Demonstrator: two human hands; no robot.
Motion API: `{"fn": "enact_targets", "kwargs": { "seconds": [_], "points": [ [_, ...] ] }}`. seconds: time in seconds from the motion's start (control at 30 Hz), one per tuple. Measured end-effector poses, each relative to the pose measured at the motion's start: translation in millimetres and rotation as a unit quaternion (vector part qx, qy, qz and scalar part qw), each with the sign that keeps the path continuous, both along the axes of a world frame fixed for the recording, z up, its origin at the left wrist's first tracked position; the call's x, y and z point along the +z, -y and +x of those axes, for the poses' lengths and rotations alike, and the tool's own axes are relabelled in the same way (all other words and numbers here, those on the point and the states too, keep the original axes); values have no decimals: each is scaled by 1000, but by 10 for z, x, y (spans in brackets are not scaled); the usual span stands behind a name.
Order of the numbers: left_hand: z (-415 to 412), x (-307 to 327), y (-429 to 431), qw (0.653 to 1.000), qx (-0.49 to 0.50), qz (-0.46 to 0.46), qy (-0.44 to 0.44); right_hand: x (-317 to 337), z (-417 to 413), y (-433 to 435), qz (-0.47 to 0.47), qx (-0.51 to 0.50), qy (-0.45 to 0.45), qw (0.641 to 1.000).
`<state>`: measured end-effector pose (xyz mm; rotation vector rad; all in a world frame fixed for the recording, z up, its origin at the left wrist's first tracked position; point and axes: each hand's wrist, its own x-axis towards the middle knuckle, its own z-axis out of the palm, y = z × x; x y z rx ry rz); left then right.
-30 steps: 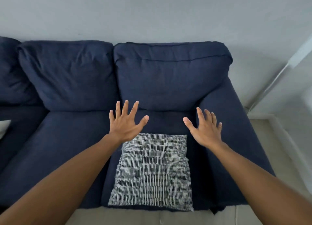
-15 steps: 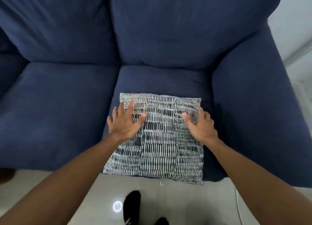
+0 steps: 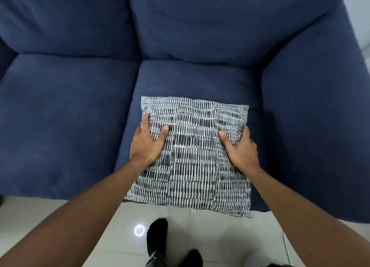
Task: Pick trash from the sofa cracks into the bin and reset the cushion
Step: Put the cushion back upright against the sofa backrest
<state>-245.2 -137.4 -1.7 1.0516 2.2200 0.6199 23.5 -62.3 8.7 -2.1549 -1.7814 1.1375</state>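
The left hand [image 3: 147,144] clasps the left edge of the patterned cushion [image 3: 195,158], thumb pressed on top and fingers curled round the side, their tips hidden beneath the fabric; the right hand [image 3: 241,149] grips the opposite edge the same way, thumb on the black-and-white weave, fingers wrapped over the border. Between the two hands the cushion lies flat on the right seat of the navy sofa [image 3: 66,126], its near edge overhanging the seat front toward the person. Beyond the fingertips the seat cushion runs to the back cushions; outward from the left hand lies the crack between the two seats, and outward from the right hand rises the sofa arm [image 3: 316,126], just beside the cushion's edge. No trash shows in either crack, though their depths are dark and cannot be read; no writing or label can be made out. Below the wrists lies pale tiled floor [image 3: 220,238] with a round light reflection [image 3: 139,230] and dark-socked feet [image 3: 157,234], partly cut off by the frame.
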Motion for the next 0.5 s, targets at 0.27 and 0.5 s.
{"fn": "enact_targets", "kwargs": {
  "seconds": [0.27, 0.5],
  "points": [
    [-155, 611, -251, 988, -28, 149, 32, 646, -175, -259, 59, 0, -26, 998],
    [-407, 1349, -779, 965, -65, 251, 47, 1354, -424, -746, 175, -11, -40, 984]
  ]
}}
